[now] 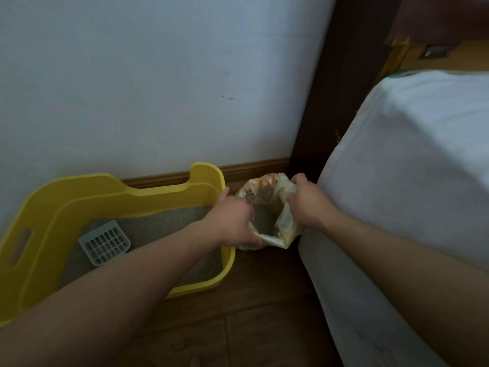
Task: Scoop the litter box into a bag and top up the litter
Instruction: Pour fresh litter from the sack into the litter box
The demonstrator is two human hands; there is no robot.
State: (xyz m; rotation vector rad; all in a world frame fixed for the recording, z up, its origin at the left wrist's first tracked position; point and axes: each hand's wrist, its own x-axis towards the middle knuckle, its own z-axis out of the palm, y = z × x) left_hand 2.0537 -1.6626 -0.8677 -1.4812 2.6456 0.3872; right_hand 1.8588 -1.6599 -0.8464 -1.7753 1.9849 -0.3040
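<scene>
Hands were both on the bag [270,207] at centre frame, low down, between the box [79,192] and the bed [410,154]. Left hand [232,221] was clamped on the near-left rim of the bag, fingers curled over the plastic. Right hand [307,202] was fisted on the far-right rim, bunching it tight. Between them the mouth was pulled wide open.

Handling looked tricky. That bag was thin, soft film, crinkled and limp, and it would not stand by itself; I judged it would slump the moment either grip eased. With grey litter already sitting in the bottom, plus a darker lump or two near the top edge, it probably had some weight low down. Best hold, to my eye, was right where the hands were, on the rim, or gathered at the neck for a lift.

Over at lower left, the yellow box was hard plastic, high-walled, with a cut-out handle in its left side. It held a level bed of grey litter [164,221]. On that litter lay the scoop [104,243], a pale grey slotted thing, empty and untouched, well apart from both hands. Box and bag stood just beside each other on the wooden floor [264,300], against the wall [158,88].
</scene>
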